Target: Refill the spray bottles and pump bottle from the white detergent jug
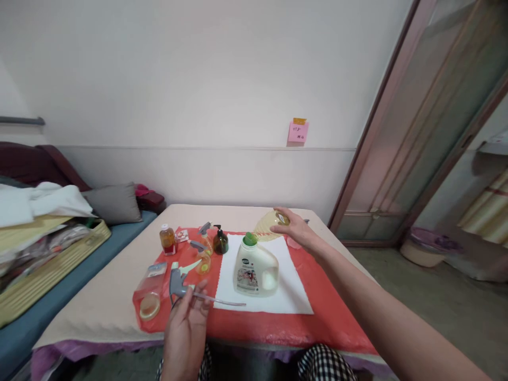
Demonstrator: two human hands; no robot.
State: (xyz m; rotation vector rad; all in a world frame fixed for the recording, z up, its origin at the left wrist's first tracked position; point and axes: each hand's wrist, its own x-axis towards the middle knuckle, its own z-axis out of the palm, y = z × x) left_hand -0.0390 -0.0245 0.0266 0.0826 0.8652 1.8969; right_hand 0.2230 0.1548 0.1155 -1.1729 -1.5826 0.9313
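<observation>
In my left hand is a grey spray trigger head, its clear dip tube pointing right. My right hand reaches across the table, fingers curved around a small see-through yellowish bottle. Beside and below that bottle lies a pale yellow rounded thing with a mesh look; its kind is unclear. Between my hands a large translucent detergent jug with a green cap stands on a white sheet. Two spray bottles and a dark green pump bottle stand left of the jug.
A red cloth covers part of the table. At its left are a bottle of amber and red liquid and a clear container with a round lid. A wall stands behind; a bed with bedding is left.
</observation>
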